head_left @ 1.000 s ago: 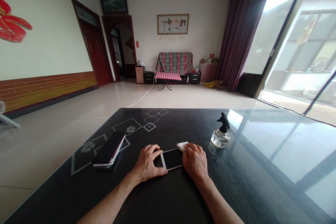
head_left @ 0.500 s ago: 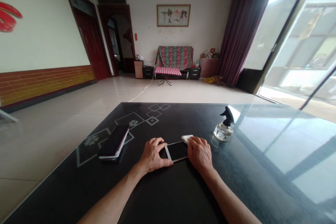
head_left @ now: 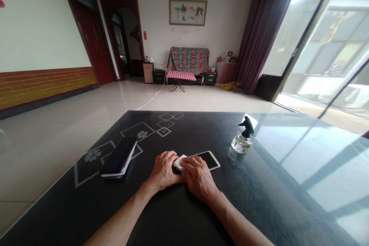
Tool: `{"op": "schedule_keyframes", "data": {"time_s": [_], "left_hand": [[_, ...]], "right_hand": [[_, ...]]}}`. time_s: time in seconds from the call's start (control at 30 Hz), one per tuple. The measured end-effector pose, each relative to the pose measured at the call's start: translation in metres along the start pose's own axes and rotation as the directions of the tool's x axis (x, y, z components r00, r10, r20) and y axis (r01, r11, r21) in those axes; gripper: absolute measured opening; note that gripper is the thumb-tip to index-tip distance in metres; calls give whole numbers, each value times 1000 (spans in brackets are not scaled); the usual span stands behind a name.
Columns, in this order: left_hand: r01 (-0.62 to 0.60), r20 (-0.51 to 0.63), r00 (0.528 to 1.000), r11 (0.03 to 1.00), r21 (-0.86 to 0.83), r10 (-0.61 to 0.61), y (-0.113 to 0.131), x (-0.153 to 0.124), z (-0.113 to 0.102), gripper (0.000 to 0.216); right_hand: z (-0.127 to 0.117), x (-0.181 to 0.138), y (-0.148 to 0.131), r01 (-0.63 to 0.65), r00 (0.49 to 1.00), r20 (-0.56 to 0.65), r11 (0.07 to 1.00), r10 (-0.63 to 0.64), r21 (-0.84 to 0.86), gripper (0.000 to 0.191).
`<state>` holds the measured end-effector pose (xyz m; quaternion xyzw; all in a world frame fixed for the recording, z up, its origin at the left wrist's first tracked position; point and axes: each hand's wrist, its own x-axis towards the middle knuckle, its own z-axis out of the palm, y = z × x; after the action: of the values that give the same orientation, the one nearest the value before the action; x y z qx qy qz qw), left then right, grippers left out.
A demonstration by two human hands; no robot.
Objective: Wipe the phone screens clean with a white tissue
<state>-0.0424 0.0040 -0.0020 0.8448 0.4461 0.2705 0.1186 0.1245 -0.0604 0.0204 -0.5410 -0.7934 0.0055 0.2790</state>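
A white-edged smartphone (head_left: 208, 159) lies screen up on the black glass table (head_left: 259, 184). My left hand (head_left: 163, 170) is curled over its left end and presses it down. My right hand (head_left: 197, 177) lies across the phone's left half, fingers closed on a small white cloth (head_left: 180, 161) that rests on the screen. The phone's right end sticks out past my right hand.
A second dark phone in a case (head_left: 118, 157) lies to the left on the table. A small clear spray bottle with a black nozzle (head_left: 241, 139) stands to the right of the phone. Beyond the table's far edge is tiled floor, a covered sofa and glass doors.
My right hand has slid the white cloth from the phone's right end leftward across the screen to its left end. The left hand has stayed put.
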Motion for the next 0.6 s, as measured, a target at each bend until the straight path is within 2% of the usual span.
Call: {"op": "schedule_keyframes", "data": {"time_s": [0.13,0.27,0.43,0.6], "left_hand": [[-12,10,1000,1000,12,12,-3,0,0,62],[-26,21,999,999,24,25,-3,-1,-2,60],[-29,46,999,999,27,28,-1,-1,-6,61],[-43,48,998,999,17,42,-3,-1,-6,60]], "right_hand": [[-2,-2,3,-35,999,-32,999,33,-36,29],[-6,-3,23,-202,975,-120,968,185,-151,27],[-12,-5,49,-349,929,-202,918,312,-190,27],[-10,-6,53,-373,919,-218,901,327,-220,25]]}}
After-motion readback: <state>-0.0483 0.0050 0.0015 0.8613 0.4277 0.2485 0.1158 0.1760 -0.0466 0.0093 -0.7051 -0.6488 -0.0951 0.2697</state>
